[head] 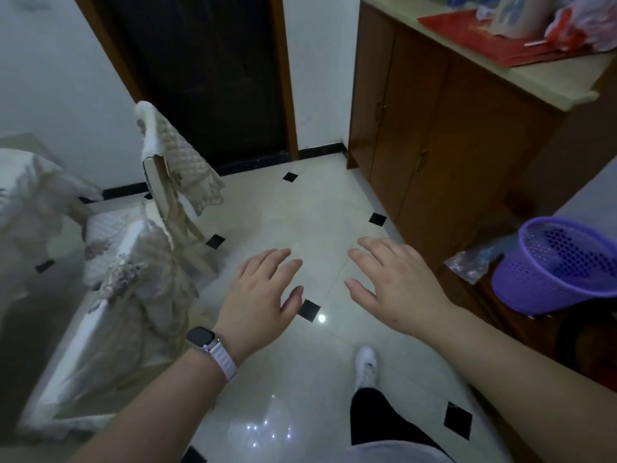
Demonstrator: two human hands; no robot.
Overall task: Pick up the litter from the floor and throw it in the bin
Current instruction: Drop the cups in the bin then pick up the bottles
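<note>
My left hand point(263, 295) and my right hand point(390, 279) hover palm-down over the glossy tiled floor point(300, 208), fingers spread, holding nothing. A purple perforated plastic bin point(554, 265) stands tilted at the right, on a dark surface beside the cabinet. A crumpled clear plastic bag point(472, 262) lies just left of the bin, to the right of my right hand. I wear a watch with a white strap on my left wrist.
A brown wooden cabinet point(434, 128) with a cluttered pale countertop lines the right side. Chairs draped in quilted beige covers point(143, 262) stand at the left. A dark doorway point(207, 78) is ahead. My white shoe point(365, 362) is on the floor below.
</note>
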